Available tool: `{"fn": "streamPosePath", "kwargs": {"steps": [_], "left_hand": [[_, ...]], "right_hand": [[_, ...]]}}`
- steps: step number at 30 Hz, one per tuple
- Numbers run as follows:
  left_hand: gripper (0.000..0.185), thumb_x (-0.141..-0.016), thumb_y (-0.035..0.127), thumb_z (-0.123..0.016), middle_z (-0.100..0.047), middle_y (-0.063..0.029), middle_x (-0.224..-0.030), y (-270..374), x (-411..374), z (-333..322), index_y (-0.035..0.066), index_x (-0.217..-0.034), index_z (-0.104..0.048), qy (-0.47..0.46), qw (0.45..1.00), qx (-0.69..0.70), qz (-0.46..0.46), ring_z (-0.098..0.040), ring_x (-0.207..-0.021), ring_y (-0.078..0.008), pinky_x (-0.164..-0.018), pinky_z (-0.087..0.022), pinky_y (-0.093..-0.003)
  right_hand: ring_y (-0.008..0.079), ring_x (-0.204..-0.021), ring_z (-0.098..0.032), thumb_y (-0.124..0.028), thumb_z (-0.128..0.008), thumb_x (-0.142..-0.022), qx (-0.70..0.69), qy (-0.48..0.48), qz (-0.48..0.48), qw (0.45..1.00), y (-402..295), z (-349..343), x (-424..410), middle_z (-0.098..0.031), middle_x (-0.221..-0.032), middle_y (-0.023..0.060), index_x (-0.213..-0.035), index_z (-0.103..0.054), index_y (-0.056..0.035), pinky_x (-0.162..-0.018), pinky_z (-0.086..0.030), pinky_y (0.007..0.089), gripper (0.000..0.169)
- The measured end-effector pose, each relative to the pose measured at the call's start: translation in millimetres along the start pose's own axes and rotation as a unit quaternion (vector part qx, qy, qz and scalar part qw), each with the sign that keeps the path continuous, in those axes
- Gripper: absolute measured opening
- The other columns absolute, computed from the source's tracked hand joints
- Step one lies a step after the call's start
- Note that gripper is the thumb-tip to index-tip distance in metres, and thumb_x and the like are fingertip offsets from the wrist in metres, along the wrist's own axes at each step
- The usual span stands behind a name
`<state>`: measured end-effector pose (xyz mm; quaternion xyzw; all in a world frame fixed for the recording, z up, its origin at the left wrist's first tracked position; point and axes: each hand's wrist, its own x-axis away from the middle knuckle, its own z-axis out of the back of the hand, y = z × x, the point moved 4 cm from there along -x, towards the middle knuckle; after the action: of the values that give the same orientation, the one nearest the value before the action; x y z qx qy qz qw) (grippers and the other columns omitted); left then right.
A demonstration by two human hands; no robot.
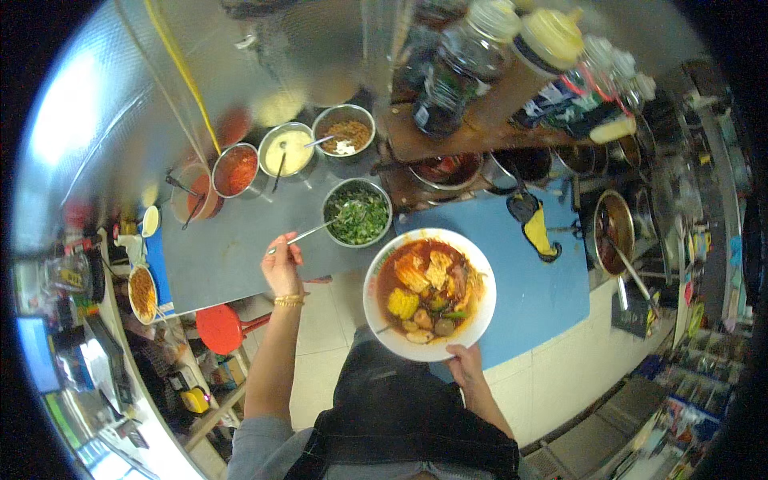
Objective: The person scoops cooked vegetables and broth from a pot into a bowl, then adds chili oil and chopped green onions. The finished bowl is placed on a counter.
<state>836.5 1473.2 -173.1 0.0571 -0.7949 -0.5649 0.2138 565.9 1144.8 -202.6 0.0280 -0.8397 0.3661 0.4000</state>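
Note:
In my left hand (pixel 280 261) is the handle of a thin metal spoon (pixel 313 230). Its far end sits in a steel bowl (pixel 327 225) of chopped green herbs (pixel 358 214). My right hand (pixel 466 367) grips the lower rim of a large white bowl (pixel 375 327), held up before my body. Red-brown broth fills this bowl, with a piece of corn (pixel 403 303), a yellowish porous piece (pixel 438 270), sliced pale pieces and greens. My right fingers under the bowl are hidden.
Steel bowls hold red (pixel 239 173), pale yellow (pixel 288 153) and brown crumbly (pixel 346 135) seasonings behind the grey counter (pixel 234 243). A yellow-and-black utensil (pixel 540 231) lies on the blue surface (pixel 528 300). Bottles (pixel 456 72) crowd a wooden shelf. Below left stands a red stool (pixel 219 329).

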Motion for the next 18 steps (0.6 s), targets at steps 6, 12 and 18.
{"fn": "streamPosePath", "kwargs": {"steps": [6, 12, 18], "left_hand": [[0.010, -0.090, 0.007, -0.059, -0.062, -0.0070, -0.078, 59.8, 117.1, -37.1, 0.000, -0.093, -0.064, -0.263, 0.895, -0.240, -0.268, -0.056, -0.061, -0.0170, -0.056, -0.044, -0.0287], [0.007, -0.083, 0.000, -0.060, -0.066, -0.0106, -0.078, 59.5, 165.4, -57.9, 0.000, -0.089, -0.063, -0.325, 0.768, -0.341, -0.433, -0.062, -0.064, -0.0224, -0.057, -0.049, -0.0328], [0.023, -0.098, 0.011, -0.047, -0.060, -0.0038, -0.075, 51.2, 82.0, -31.9, -0.001, -0.090, -0.064, -0.083, 0.950, -0.217, -0.211, -0.052, -0.059, -0.0107, -0.054, -0.043, -0.0254]], "right_hand": [[0.0295, -0.097, -0.065, 0.007, -0.056, -0.076, 0.017, -0.028, -0.018, 0.999, 22.4, 26.1, -17.2, -0.059, -0.117, 0.0188, -0.130, -0.041, 0.0026, -0.073, -0.059, 0.0389, 0.055], [0.0299, -0.096, -0.066, 0.007, -0.056, -0.076, -0.004, -0.028, -0.019, 0.999, 27.8, 27.1, -21.8, -0.059, -0.116, 0.0190, -0.129, -0.040, 0.0038, -0.072, -0.060, 0.0420, 0.055], [0.0304, -0.098, -0.065, 0.008, -0.056, -0.076, -0.005, -0.010, -0.012, 1.000, 28.3, 32.6, -17.3, -0.057, -0.118, 0.0191, -0.129, -0.039, 0.0048, -0.074, -0.060, 0.0417, 0.056]]}}
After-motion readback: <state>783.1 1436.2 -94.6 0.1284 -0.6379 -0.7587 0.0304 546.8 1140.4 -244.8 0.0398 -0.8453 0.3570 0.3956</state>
